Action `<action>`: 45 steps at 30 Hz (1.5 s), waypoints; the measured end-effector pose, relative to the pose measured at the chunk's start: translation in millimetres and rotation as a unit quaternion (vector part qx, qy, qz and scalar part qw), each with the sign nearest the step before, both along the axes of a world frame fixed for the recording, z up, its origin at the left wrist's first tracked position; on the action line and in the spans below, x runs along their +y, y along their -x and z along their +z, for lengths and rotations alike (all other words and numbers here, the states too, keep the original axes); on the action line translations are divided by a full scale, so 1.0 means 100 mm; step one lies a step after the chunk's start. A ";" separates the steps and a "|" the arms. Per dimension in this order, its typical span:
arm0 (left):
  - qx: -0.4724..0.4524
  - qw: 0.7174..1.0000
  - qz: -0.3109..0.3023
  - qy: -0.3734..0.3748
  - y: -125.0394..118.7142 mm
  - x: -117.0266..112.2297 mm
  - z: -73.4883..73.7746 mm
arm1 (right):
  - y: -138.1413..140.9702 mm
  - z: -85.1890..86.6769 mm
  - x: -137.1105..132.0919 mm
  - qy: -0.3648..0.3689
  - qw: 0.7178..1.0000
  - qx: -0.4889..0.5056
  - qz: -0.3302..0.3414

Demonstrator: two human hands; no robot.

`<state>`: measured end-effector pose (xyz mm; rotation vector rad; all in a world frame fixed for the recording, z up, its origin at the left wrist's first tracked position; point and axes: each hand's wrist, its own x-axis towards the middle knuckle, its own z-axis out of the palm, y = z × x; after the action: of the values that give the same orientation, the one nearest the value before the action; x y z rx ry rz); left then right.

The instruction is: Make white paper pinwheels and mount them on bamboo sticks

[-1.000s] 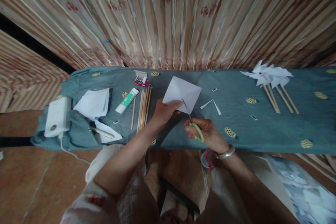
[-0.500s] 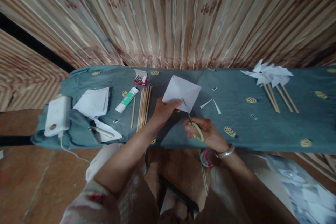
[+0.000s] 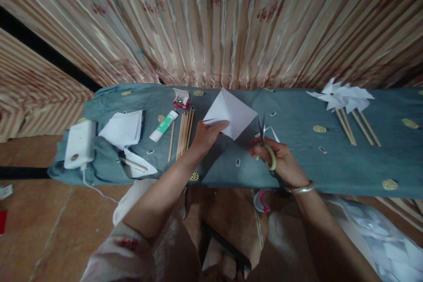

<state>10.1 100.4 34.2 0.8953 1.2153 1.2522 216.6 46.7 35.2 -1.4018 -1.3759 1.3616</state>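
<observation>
My left hand (image 3: 209,135) pinches a white square of paper (image 3: 236,114) near its lower left, thumb on top. The paper has crease lines and a slit close to its left corner. In my right hand (image 3: 277,154) is a pair of scissors (image 3: 270,158) with pale green handles, its blades slightly apart and pointing away from me. The scissors are to the right of the paper, not touching it. Partly hidden behind my right hand lies a thin paper strip (image 3: 275,135) on the cloth.
Left of my hands lie wooden sticks (image 3: 183,134), a glue tube (image 3: 164,126), a small red box (image 3: 181,99), stacked white paper (image 3: 124,128), a pen-like white tool (image 3: 134,165) and a white power strip (image 3: 80,144). Paper pinwheels (image 3: 343,96) on sticks lie at the far right.
The scissors have come out of the paper and moved right with my right hand. My left hand has turned the paper, so the slit now sits at its left corner.
</observation>
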 end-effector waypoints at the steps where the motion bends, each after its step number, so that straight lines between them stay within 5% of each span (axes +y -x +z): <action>1: 0.018 1.000 -0.013 -0.007 0.00 0.00 -0.03 | -0.03 -0.01 0.03 -0.015 0.999 0.014 -0.040; 6: 0.090 0.990 -0.106 -0.038 -0.02 -0.06 -0.14 | -0.12 -0.02 0.16 -0.065 0.987 0.071 -0.125; 13: 0.227 0.956 -0.182 -0.041 -0.03 -0.12 0.00 | 0.02 -0.01 0.24 -0.014 0.984 0.096 -0.148; 22: -0.028 0.991 -0.122 0.054 -0.17 -0.17 -0.02 | 0.15 -0.11 0.21 -0.014 0.970 0.142 -0.195; 28: -0.066 0.991 -0.093 0.074 -0.21 -0.29 -0.04 | 0.20 -0.16 0.21 -0.037 0.950 0.184 -0.251; 45: -0.142 0.987 0.011 0.081 -0.05 -0.13 0.06 | 0.18 -0.08 -0.19 0.034 0.987 0.150 -0.054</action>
<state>14.9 87.4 40.4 0.5651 1.0828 1.2314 198.9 27.4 26.8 -1.2342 -1.0517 1.4898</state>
